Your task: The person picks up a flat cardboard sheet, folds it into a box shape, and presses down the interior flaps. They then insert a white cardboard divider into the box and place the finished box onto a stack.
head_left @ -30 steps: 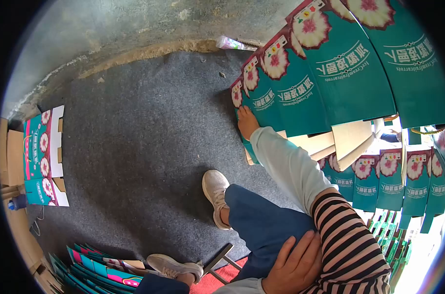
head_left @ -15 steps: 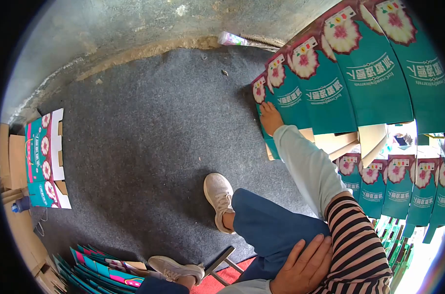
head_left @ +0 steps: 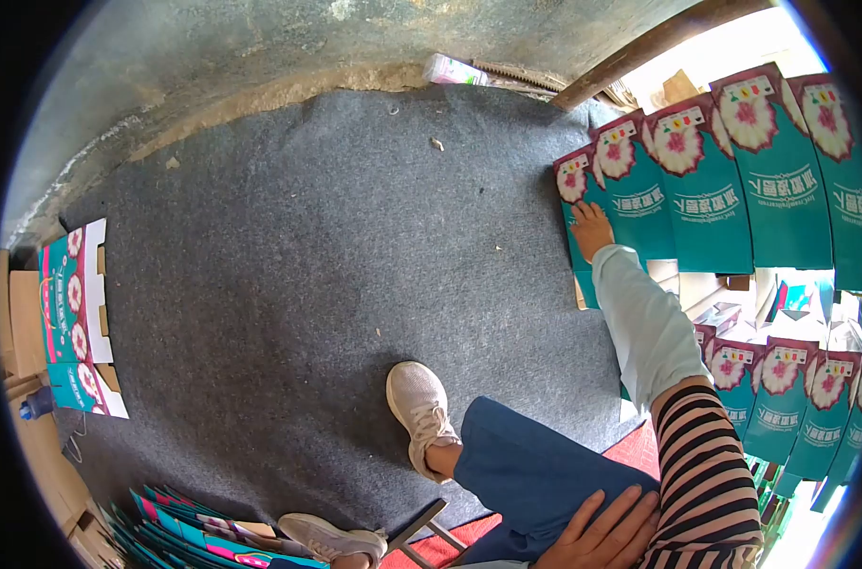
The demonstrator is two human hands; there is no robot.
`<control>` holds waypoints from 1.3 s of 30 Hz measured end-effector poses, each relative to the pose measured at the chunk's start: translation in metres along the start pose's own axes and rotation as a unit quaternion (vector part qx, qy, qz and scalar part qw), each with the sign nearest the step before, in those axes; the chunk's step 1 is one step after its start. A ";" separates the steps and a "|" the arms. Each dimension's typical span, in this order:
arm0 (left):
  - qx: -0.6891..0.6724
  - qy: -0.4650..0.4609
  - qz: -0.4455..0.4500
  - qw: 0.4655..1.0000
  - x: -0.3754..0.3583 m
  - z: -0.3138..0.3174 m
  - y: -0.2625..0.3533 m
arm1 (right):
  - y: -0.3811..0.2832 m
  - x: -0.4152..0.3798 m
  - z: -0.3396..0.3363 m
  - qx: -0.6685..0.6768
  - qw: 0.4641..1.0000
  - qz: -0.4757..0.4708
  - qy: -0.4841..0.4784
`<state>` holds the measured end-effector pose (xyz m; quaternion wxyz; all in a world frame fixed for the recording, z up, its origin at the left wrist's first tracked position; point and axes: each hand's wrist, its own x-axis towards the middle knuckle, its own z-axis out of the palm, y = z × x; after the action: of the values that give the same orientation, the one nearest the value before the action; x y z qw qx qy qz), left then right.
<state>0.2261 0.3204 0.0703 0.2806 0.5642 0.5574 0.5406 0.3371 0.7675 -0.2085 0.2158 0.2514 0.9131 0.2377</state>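
Note:
My right hand (head_left: 590, 228) lies against the printed side of the end carton (head_left: 575, 180) in a row at the right, its fingers apart. The teal cartons (head_left: 720, 228) stand side by side, overlapping, with pink flower-like prints and white lettering along them. On my thigh (head_left: 535, 446), near the bottom edge, rests my left hand (head_left: 602, 531), fingers stretched out and holding nothing. Part of that hand is cut off by the frame.
A lower row of similar cartons (head_left: 782, 389) stands at the right. One printed carton (head_left: 70, 322) is at the left, and flattened ones (head_left: 203, 541) lie bottom left. Grey carpet (head_left: 260, 247) covers the floor. A wooden pole (head_left: 658, 47) leans by the wall.
The upper row of cartons has shifted to the right, with my right hand moving along at its end. The wooden pole behind it has come into sight. My left hand stays on the thigh.

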 end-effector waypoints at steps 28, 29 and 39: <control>0.048 0.171 -0.029 0.984 -0.073 -0.049 0.039 | -0.149 -0.124 -0.309 0.630 0.699 -0.232 -0.245; 0.074 0.188 -0.046 0.978 -0.085 -0.054 0.045 | -0.149 -0.129 -0.332 0.639 0.689 -0.246 -0.240; 0.577 0.521 -0.361 0.516 -0.412 -0.263 0.171 | -0.198 -0.234 -0.541 0.551 0.722 -0.418 0.018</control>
<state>0.1240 -0.1769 0.1727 -0.2760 -0.0303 0.9489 0.1501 0.1714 0.3090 0.1776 0.1003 -0.0853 0.8992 -0.4172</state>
